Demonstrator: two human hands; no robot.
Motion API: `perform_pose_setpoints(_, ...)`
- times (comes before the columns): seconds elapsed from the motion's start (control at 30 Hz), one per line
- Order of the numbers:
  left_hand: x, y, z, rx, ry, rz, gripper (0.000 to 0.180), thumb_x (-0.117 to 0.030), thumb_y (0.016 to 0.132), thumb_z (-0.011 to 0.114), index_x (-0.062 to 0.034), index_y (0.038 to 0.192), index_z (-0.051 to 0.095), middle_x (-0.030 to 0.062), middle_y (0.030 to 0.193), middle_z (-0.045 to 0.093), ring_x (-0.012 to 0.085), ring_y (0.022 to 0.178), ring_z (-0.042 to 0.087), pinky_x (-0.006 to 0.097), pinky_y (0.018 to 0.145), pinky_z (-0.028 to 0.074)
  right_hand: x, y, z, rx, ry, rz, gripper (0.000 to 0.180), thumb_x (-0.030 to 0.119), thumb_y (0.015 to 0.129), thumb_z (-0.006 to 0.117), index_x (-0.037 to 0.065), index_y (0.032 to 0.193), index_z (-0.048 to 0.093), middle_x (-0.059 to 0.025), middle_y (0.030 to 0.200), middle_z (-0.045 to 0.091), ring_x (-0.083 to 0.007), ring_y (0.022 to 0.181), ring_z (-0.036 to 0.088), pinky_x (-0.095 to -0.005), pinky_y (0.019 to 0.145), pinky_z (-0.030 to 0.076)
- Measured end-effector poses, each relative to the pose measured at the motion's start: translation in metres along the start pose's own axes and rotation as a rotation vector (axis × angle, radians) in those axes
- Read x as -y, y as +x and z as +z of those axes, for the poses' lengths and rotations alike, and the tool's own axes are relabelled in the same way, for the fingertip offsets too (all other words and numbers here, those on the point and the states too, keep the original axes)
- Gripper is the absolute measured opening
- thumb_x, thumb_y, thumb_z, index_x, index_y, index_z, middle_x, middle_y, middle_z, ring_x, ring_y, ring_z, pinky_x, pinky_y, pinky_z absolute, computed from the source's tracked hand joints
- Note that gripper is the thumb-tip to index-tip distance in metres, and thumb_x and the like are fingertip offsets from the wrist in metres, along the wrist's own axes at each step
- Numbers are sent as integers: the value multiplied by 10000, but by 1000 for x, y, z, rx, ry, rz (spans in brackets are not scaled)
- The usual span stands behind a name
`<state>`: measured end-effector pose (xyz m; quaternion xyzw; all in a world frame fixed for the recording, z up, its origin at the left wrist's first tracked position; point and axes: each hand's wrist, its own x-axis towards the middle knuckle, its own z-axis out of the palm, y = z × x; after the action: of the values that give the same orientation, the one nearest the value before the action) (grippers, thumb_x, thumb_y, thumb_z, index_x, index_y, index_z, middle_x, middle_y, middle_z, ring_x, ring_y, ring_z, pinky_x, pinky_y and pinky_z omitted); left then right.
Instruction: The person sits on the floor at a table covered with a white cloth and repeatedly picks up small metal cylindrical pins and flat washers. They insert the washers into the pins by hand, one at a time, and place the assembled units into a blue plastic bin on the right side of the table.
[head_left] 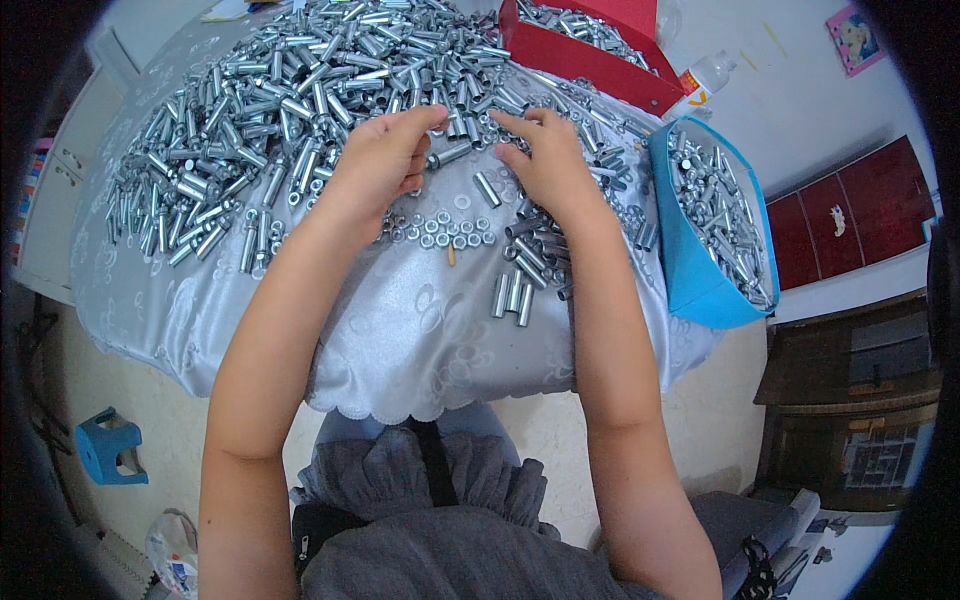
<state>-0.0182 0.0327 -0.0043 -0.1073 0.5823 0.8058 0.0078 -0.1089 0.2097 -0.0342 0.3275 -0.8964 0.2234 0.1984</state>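
Note:
A big heap of shiny metal sleeves (pixel 300 90) covers the far half of a table under a pale patterned cloth (pixel 400 330). My left hand (pixel 375 165) rests at the near edge of the heap, its fingers curled over a sleeve (pixel 447 154); whether it grips one I cannot tell. My right hand (pixel 545 160) lies beside it, forefinger stretched toward the same sleeve. A row of small nuts and washers (pixel 440 230) lies just in front of both hands. Several loose sleeves (pixel 515 295) lie near my right forearm.
A blue box (pixel 700 270) full of sleeves stands at the table's right edge. A red box (pixel 590 60) with more sleeves sits at the back, a white bottle (pixel 705 80) beside it. A blue stool (pixel 108 445) stands on the floor at lower left. Dark cabinets (pixel 850 390) are on the right.

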Motion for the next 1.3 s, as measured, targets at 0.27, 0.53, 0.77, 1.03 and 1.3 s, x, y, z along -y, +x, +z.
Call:
perform_pose_setpoints(0.27,1,0,3,-8,36,-12,212,-301,818,568,-89,814,578,-103,581,304,21,512,278,190,477,249,1,5,4,139,75,91,198,155,720,645,109,912,665,-152,935,560,-320,914,528,-396,790,430)
perform_pose_setpoints(0.53,5,1,4,0,61,-41,195,-301,806,584,-106,812,593,-103,584,319,21,515,285,189,486,254,5,3,-1,112,134,111,138,91,684,656,8,793,644,-154,794,584,-272,736,570,-339,686,453)
perform_pose_setpoints(0.77,6,2,2,13,67,-44,191,-313,803,588,-122,810,593,-109,587,317,18,519,288,185,495,263,9,2,-7,130,164,132,136,81,673,657,6,787,643,-146,757,602,-256,707,582,-329,665,459)
perform_pose_setpoints(1.03,6,2,3,16,84,-49,184,-305,810,580,-122,800,583,-109,587,322,13,520,293,180,490,262,7,4,-10,86,149,194,145,100,712,623,-13,803,630,-158,721,621,-259,662,608,-322,636,472)
perform_pose_setpoints(1.3,9,4,4,22,71,-59,173,-292,809,584,-122,781,566,-100,585,316,19,514,284,188,481,251,3,5,-8,64,205,205,138,108,741,604,-17,796,623,-174,724,616,-277,672,610,-326,641,469)
